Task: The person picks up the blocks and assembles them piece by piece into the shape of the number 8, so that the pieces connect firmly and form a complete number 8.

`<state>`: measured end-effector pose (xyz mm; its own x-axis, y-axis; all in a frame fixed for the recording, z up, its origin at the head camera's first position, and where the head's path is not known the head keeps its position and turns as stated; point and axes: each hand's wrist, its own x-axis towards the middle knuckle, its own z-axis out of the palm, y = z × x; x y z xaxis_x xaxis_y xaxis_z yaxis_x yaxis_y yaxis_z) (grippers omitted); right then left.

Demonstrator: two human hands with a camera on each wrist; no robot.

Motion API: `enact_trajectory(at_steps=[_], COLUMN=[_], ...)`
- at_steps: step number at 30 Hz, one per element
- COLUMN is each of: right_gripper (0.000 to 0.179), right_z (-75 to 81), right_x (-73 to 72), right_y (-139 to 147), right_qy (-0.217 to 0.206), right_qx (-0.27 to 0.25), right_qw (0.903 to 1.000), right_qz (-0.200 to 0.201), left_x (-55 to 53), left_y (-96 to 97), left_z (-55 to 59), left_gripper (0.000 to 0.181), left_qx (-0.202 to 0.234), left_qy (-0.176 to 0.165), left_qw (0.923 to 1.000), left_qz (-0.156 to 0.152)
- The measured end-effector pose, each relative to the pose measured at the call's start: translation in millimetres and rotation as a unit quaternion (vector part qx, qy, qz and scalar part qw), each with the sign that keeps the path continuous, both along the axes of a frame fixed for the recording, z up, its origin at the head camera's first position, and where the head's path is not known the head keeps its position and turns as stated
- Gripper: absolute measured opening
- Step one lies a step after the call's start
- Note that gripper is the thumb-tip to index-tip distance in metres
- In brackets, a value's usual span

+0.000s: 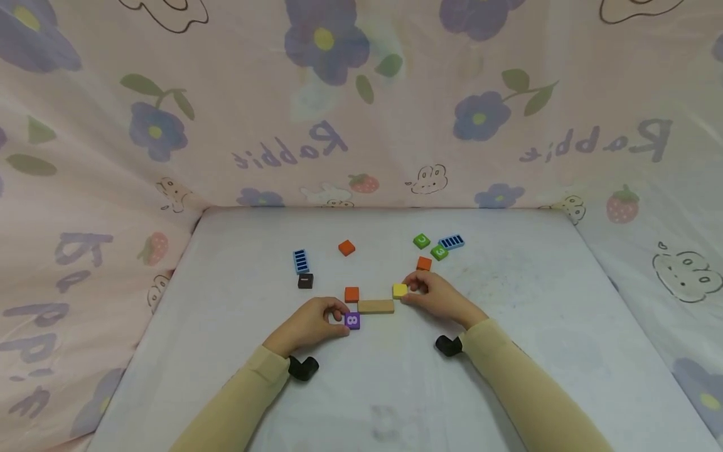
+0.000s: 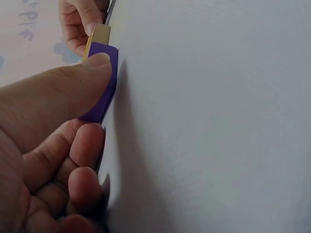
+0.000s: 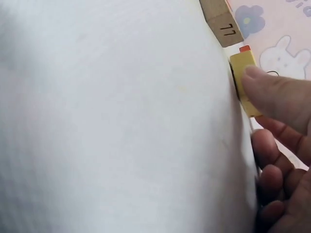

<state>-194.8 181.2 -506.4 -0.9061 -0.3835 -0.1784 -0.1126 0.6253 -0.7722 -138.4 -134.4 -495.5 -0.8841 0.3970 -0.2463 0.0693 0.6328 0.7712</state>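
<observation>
Between thumb and fingers, my left hand (image 1: 312, 321) pinches a purple block (image 1: 353, 321) marked 8; the left wrist view shows the thumb on the purple block's (image 2: 103, 87) side. My right hand (image 1: 439, 296) pinches a yellow block (image 1: 400, 290), and its thumb lies across the yellow block (image 3: 241, 63) in the right wrist view. A plain wooden bar (image 1: 375, 306) lies between the hands, with the purple block near its left end and the yellow one by its upper right corner. An orange block (image 1: 352, 294) sits just above the bar's left end.
Farther back lie another orange block (image 1: 347, 248), a dark block (image 1: 305, 280) and a blue striped tile (image 1: 301, 261). Beyond my right hand are an orange block (image 1: 424, 263), two green blocks (image 1: 439, 252) and a second striped tile (image 1: 451, 242). A patterned curtain (image 1: 384, 125) encloses the white table (image 1: 373, 389).
</observation>
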Motion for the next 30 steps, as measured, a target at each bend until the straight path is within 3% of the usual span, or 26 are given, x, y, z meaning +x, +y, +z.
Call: enact_trajectory(at_steps=[9, 30], right_gripper=[0.034, 0.032], right_z=[0.8, 3.4], right_x=[1.3, 2.9], right_y=[-0.8, -1.1], right_qy=[0.006, -0.003], right_qx=[-0.015, -0.021], right_qw=[0.9997, 0.9997], right_qz=[0.016, 0.014], left_x=[0.8, 0.6], left_y=[0.0, -1.7], left_z=[-0.3, -1.3], left_gripper=[0.029, 0.029], left_qx=[0.005, 0.011], left_qy=[0.004, 0.001], left_qw=[1.0, 0.9999], left_qz=[-0.001, 0.003])
